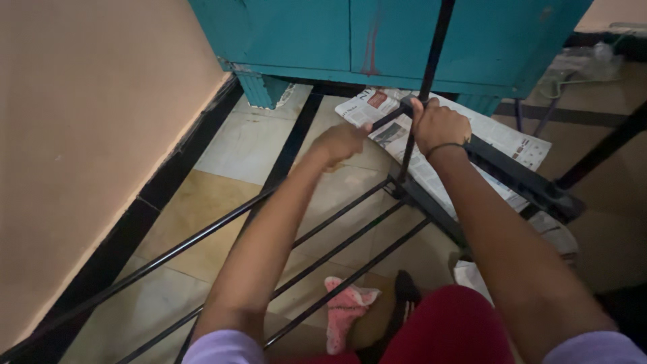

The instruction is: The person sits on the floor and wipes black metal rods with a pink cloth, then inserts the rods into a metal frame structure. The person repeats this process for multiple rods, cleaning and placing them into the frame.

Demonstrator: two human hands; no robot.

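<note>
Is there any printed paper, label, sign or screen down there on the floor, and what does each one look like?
Newspaper: spread flat on the tiled floor under the black metal frame, in front of the teal cabinet; white sheets with grey columns and small colour pictures.
White paper scrap: on the floor beside the red-clad knee; too little shows to tell any print.
No labels, signs or screens show.

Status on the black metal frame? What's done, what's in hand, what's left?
Done: newspaper is spread on the tiled floor under the black metal frame, in front of the teal cabinet. In hand: the right hand grips the frame's upright bar; the left hand is closed at the adjoining bar, its contents hidden. Left: cannot tell; a pink cloth lies unused.
</note>
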